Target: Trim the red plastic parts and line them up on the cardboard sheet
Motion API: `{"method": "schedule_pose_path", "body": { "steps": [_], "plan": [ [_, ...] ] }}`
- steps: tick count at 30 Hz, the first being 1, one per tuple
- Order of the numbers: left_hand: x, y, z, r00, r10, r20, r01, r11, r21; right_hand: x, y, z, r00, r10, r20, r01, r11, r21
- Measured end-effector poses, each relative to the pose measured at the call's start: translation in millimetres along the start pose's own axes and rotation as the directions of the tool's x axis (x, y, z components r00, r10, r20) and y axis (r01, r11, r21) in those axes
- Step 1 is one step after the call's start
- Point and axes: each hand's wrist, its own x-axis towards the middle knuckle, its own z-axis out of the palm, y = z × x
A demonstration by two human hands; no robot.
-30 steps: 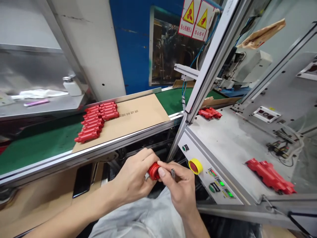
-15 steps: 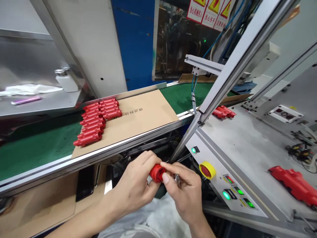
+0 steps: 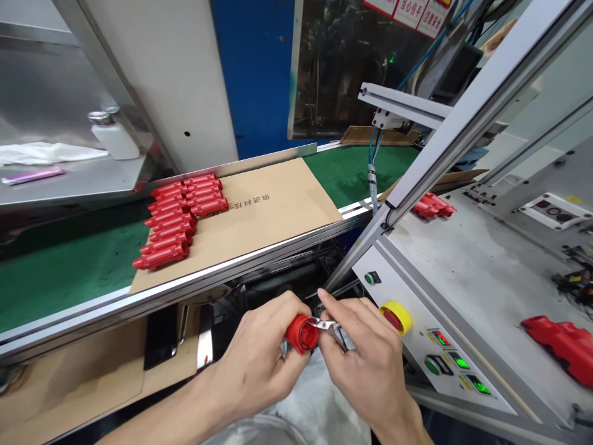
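Low in the middle of the head view, my left hand (image 3: 259,349) is wrapped round a red plastic tube part (image 3: 302,334), its ringed, hollow end turned toward me. My right hand (image 3: 368,352) is closed on small silver nippers (image 3: 323,323), their jaws at the rim of that open end. The palm hides most of the nippers' handles. Several similar red parts (image 3: 167,238) lie in two columns on a cardboard sheet (image 3: 264,213) beyond my hands.
The cardboard rests on a green conveyor belt (image 3: 69,272) with a metal rail. At right stands a machine bench (image 3: 482,259) with red housings (image 3: 563,346), a yellow-ringed emergency stop button (image 3: 397,317) and a slanted aluminium post (image 3: 463,123). A white pump bottle (image 3: 115,137) stands at left.
The nippers' jaws have come up to the part's rim, where my right fingertips were before. My right index finger has lifted away. Both hands sit slightly further right in the view.
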Motion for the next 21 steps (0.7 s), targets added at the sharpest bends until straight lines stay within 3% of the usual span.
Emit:
{"method": "schedule_pose_path", "body": {
  "steps": [11,18,21],
  "plan": [
    [-4,1,-1.4,1.0,-0.004,0.015,0.003,1.0,0.013,-4,8,3,0.994,-0.108,0.017,0.107,0.994,0.02],
    [-7,-1,-4.2,0.999,-0.024,0.022,0.024,0.999,0.024,-6,12,7,0.993,-0.085,0.081,0.078,0.993,0.091],
    [-7,-4,-3.2,0.998,-0.044,0.04,0.045,0.999,-0.013,-8,15,14,0.989,0.018,0.15,-0.057,0.964,0.259]
  ]
}}
